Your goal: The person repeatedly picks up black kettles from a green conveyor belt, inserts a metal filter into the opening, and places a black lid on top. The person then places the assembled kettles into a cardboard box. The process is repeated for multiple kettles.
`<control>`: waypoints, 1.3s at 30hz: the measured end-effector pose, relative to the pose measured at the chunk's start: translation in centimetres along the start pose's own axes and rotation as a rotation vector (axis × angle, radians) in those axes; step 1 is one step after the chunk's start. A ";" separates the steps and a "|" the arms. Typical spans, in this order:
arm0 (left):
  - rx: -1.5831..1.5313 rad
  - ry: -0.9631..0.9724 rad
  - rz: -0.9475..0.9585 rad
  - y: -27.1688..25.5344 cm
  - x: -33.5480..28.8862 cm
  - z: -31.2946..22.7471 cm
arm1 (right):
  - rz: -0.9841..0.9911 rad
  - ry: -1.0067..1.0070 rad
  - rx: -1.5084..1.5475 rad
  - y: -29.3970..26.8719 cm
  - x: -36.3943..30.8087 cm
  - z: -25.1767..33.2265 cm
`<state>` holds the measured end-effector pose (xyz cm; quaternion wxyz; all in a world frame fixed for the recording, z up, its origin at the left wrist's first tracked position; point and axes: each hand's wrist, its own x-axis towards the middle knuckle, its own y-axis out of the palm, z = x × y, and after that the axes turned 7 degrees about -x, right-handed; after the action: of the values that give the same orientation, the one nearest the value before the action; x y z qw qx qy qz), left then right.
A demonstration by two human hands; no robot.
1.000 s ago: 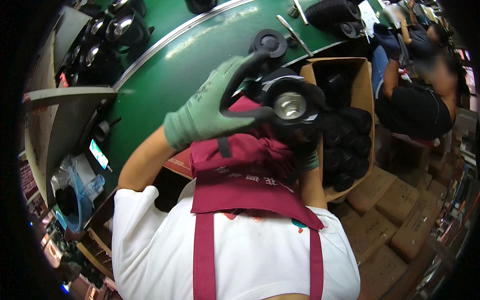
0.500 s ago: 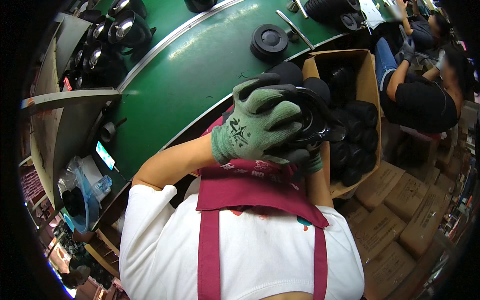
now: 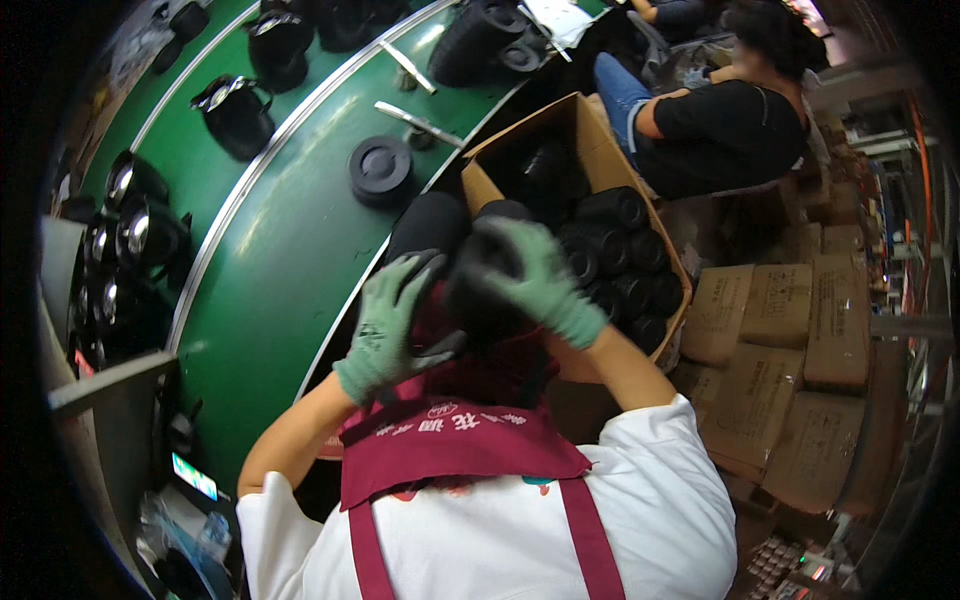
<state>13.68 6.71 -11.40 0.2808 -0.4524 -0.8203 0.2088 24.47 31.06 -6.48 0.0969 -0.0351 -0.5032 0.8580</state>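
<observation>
My right hand, in a green and black glove, is closed round a dark rounded vessel above my lap. Motion smears that hand and the vessel, so its details do not show. To its left, my left hand wears the same kind of glove. Its fingers and thumb are spread, with nothing in them, facing the vessel. Just beyond my right hand stands an open cardboard carton holding several black cylindrical pieces.
A stack of black discs sits on the green bench beside a metal bar. Glossy black jugs crowd its left side. Brown boxes are piled at right. A co-worker in black sits beyond the carton.
My view has swung right. Both hands were together on a glossy black vessel with its rim showing; now the left hand has come off, fingers spread, and the right hand grips the dark vessel.
</observation>
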 end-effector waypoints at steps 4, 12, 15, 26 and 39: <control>-0.006 0.073 0.092 4.7 1.2 2.8 | 0.435 0.371 0.854 5.2 2.6 -5.5; 0.127 0.089 -0.191 8.4 0.1 1.5 | 0.052 0.272 -0.285 15.8 21.9 -15.2; 0.028 0.022 -0.164 8.3 0.2 2.9 | -0.126 0.343 -0.154 18.3 24.6 -15.1; 0.069 0.029 -0.283 -1.6 8.3 5.4 | 0.362 0.149 0.625 1.0 3.8 -10.3; 0.395 -0.121 0.311 2.9 12.4 4.0 | 0.091 -0.013 -0.545 3.6 1.1 -3.9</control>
<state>7.51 18.45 -12.80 0.2786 -0.4961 -0.6995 0.4324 23.53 32.90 -11.51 0.0421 -0.0771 -0.7139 0.6947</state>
